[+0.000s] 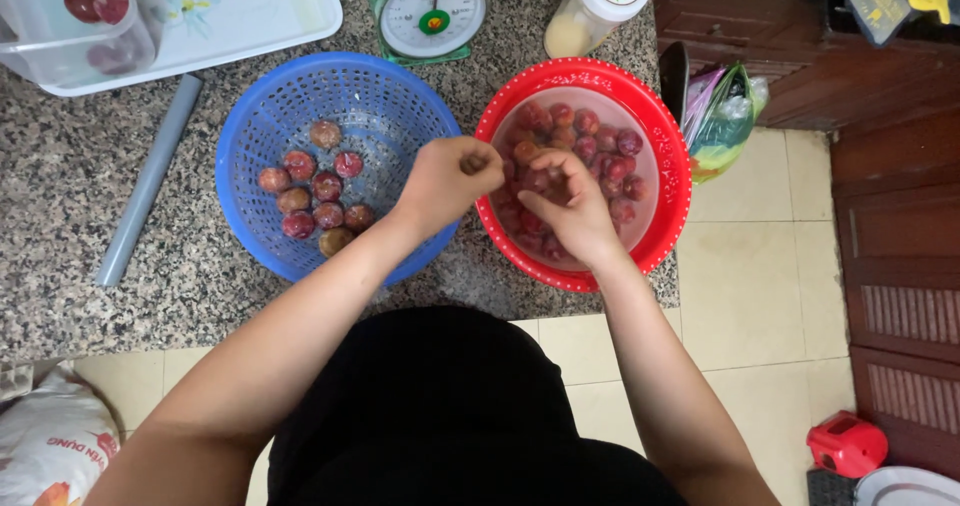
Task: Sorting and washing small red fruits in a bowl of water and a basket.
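Left hand (445,178): fingers curled shut, probably on one plum, over blue basket (255,116) rim.
Right hand (568,206): fingers half-open, empty, touching plums (600,146) in red basket (655,116).

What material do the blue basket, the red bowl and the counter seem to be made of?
The blue basket looks like moulded plastic: uniform colour, rows of small holes, slight sheen. The red bowl also looks like plastic, with a glossy, dotted rim; its paler inside may be a liner or water. The counter seems to be polished speckled stone, probably granite, though a granite-look surface is possible.
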